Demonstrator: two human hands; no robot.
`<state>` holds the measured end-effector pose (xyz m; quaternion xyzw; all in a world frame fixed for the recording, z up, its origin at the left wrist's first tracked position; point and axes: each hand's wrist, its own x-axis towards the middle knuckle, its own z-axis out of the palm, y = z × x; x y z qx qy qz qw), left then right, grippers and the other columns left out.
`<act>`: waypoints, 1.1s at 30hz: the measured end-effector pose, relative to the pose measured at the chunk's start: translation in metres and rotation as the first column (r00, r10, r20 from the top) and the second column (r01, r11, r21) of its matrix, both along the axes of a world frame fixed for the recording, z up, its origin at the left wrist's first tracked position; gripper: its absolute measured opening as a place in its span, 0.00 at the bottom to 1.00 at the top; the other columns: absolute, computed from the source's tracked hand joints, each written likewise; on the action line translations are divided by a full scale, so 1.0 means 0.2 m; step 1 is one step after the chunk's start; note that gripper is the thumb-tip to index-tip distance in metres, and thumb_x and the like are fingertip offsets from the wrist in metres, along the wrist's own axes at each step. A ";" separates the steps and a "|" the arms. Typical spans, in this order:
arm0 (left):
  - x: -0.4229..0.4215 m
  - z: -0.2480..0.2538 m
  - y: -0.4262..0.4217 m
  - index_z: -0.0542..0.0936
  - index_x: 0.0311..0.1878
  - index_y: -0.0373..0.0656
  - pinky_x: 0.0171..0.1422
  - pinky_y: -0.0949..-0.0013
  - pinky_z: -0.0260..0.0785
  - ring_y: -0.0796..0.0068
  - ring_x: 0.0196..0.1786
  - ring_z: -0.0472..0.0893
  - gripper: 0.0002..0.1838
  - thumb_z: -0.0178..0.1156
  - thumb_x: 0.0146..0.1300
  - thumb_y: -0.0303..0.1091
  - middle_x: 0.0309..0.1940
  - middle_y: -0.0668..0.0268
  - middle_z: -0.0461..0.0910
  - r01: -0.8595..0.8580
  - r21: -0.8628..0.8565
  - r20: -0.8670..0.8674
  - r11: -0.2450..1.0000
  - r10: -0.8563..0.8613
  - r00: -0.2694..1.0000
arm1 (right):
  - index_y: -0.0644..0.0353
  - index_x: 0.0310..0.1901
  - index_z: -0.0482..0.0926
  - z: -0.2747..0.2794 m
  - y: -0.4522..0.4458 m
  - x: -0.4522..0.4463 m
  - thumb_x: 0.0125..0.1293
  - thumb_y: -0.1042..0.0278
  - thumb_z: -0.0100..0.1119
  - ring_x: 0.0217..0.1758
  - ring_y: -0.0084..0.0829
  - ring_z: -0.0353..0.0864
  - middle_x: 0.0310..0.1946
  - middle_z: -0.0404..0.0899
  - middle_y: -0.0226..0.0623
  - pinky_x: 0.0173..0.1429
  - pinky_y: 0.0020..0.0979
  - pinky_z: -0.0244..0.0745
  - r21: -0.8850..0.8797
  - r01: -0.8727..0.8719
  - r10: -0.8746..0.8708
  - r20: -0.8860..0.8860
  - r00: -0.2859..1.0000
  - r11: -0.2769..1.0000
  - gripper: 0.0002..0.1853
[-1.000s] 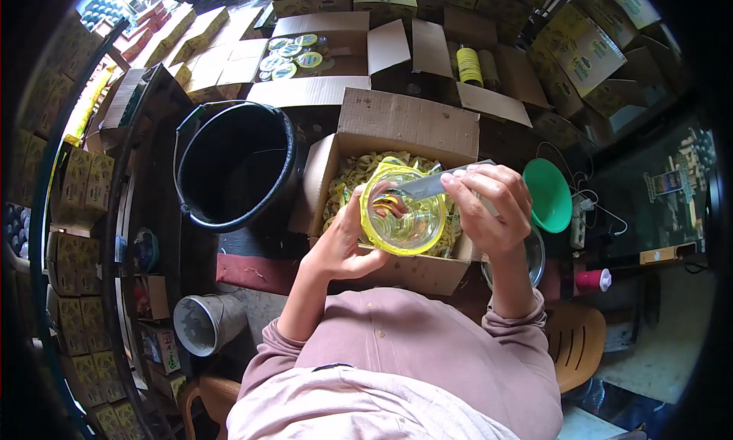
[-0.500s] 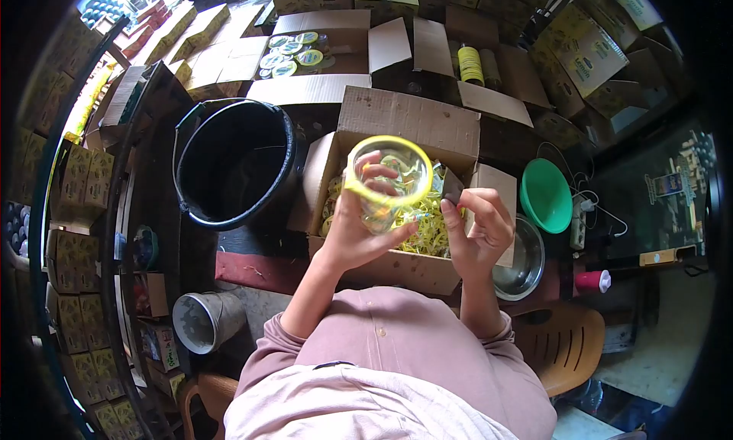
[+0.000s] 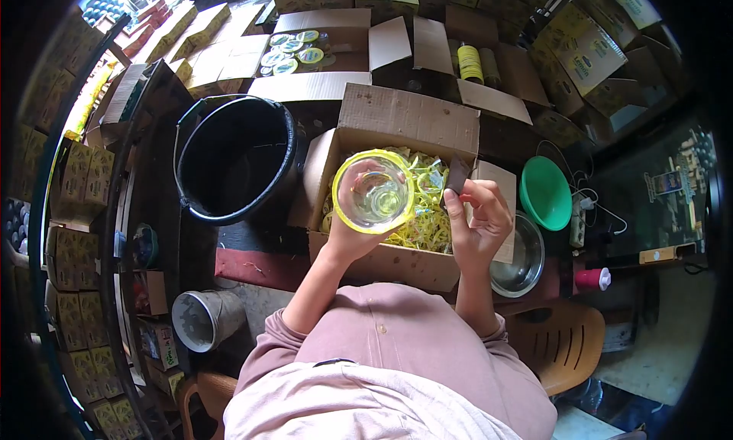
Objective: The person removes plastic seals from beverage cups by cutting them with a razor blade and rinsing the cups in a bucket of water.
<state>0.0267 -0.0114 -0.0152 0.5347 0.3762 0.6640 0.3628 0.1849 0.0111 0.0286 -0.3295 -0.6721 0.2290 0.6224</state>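
Observation:
My left hand holds a clear round cup with a yellow rim, its round opening facing up toward me. Its fingers are wrapped round the far side and show blurred through the plastic. My right hand pinches a dark flat blade-like piece between thumb and fingers, to the right of the cup and apart from it. Under both hands stands an open cardboard box full of yellow and clear strips.
A big black bucket stands left of the box, a grey pail below it. To the right are a green bowl, a clear bowl and a pink spool. Behind, an open carton holds lidded cups.
The cup has tilted and moved slightly left, its opening now facing me. My right hand has drawn the blade-like piece out of the cup's opening and off to the right.

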 end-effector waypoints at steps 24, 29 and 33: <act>0.03 0.00 -0.07 0.49 0.60 0.35 0.57 0.64 0.63 0.64 0.55 0.67 0.40 0.66 0.51 0.31 0.51 0.56 0.56 -0.209 -0.028 -0.359 0.978 0.185 0.915 | 0.63 0.37 0.80 -0.01 -0.08 -0.12 0.47 0.82 0.64 0.24 0.22 0.76 0.26 0.77 0.35 0.28 0.21 0.71 0.124 0.057 -0.072 0.120 0.990 0.991 0.12; 0.02 0.02 -0.07 0.47 0.62 0.35 0.58 0.65 0.62 0.64 0.56 0.66 0.40 0.62 0.54 0.29 0.55 0.54 0.54 -0.100 0.053 -0.294 0.994 0.111 0.949 | 0.63 0.36 0.80 -0.01 -0.05 -0.10 0.47 0.82 0.63 0.24 0.22 0.76 0.25 0.77 0.34 0.29 0.21 0.72 0.122 0.044 -0.060 0.135 0.989 0.992 0.12; 0.02 0.01 -0.06 0.45 0.63 0.35 0.59 0.65 0.61 0.65 0.57 0.65 0.39 0.60 0.56 0.28 0.56 0.53 0.54 -0.106 0.050 -0.339 0.993 0.117 0.933 | 0.62 0.36 0.80 -0.03 -0.04 -0.10 0.47 0.83 0.63 0.24 0.22 0.76 0.25 0.77 0.34 0.29 0.22 0.72 0.103 0.079 -0.090 0.110 0.990 0.992 0.12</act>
